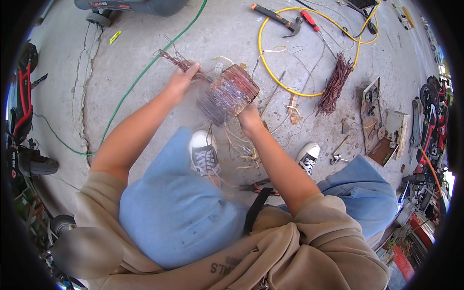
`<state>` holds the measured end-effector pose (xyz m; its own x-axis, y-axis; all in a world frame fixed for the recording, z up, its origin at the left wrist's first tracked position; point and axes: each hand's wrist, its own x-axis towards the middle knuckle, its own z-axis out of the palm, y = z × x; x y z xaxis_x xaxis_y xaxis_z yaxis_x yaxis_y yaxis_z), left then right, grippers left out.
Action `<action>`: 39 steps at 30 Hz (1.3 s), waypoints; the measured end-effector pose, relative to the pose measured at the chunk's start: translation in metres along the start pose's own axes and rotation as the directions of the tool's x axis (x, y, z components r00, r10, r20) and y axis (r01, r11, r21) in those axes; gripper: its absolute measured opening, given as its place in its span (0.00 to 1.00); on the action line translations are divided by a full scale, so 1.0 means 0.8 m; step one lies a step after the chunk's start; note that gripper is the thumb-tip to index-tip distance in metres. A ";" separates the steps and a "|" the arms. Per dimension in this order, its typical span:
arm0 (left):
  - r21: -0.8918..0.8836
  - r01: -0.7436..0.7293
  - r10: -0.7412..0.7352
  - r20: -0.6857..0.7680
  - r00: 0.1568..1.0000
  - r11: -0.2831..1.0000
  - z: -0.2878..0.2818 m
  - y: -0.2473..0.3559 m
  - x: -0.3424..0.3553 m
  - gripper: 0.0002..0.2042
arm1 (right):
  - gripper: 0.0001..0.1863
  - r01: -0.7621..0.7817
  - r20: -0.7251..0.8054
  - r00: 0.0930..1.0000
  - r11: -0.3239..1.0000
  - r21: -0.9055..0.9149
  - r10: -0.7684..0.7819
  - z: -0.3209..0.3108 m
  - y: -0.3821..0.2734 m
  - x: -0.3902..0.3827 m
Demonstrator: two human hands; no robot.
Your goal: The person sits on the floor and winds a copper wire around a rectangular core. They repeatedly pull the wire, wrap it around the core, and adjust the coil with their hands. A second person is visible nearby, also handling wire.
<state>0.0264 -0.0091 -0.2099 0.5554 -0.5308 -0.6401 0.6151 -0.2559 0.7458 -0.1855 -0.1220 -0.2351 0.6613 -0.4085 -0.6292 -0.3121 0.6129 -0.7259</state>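
Note:
A blocky, rust-brown laminated metal core, like a transformer's (231, 92), is raised in front of me above the concrete. My right hand (250, 121) grips it at its lower right corner, with the fingers mostly hidden behind it. To its left, my left hand (181, 83) is closed around a bundle of thin reddish-brown wire (176, 60). Loose strands stick out past the thumb, and the bundle's other end reaches the core's left side. A larger hank of similar wire (334, 84) lies on the floor at the right.
A claw hammer (278, 19) and a red-handled screwdriver (310, 21) lie beyond, near a looped yellow hose (261, 43). A green hose (145, 71) crosses at left. Opened metal casing parts (386, 137) stand at right. Pliers (256, 186) and wire scraps lie between my feet.

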 end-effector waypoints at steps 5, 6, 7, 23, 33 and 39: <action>0.154 -0.121 0.113 0.058 0.992 0.981 -0.008 0.007 0.022 0.11 | 0.13 0.003 -0.047 0.999 1.000 -0.014 -0.004 0.010 -0.009 -0.005; 0.168 -0.113 0.099 0.091 0.991 0.979 -0.010 0.007 0.022 0.12 | 0.13 -0.020 -0.051 0.999 0.999 -0.032 0.019 0.010 -0.010 -0.005; 0.182 -0.108 0.085 0.129 0.988 0.977 -0.008 0.012 0.023 0.12 | 0.13 -0.041 -0.057 0.998 0.998 -0.049 0.038 0.007 -0.011 -0.003; 0.130 0.015 -0.042 0.209 0.977 0.991 -0.030 0.017 0.013 0.10 | 0.15 0.010 -0.092 0.996 0.999 -0.045 -0.014 0.010 -0.007 -0.001; 0.164 0.047 -0.113 0.425 0.898 0.985 -0.005 0.005 -0.001 0.21 | 0.18 -0.073 -0.063 0.996 0.995 -0.061 0.069 0.002 -0.006 0.004; 0.163 0.030 -0.098 0.426 0.900 0.986 0.006 0.007 -0.014 0.21 | 0.12 0.022 -0.096 0.995 0.986 -0.163 -0.038 0.007 -0.013 -0.002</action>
<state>0.0215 -0.0085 -0.1977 0.2015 -0.7964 -0.5703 0.5319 -0.3999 0.7464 -0.1799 -0.1239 -0.2250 0.6038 -0.4950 -0.6248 -0.4040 0.4856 -0.7752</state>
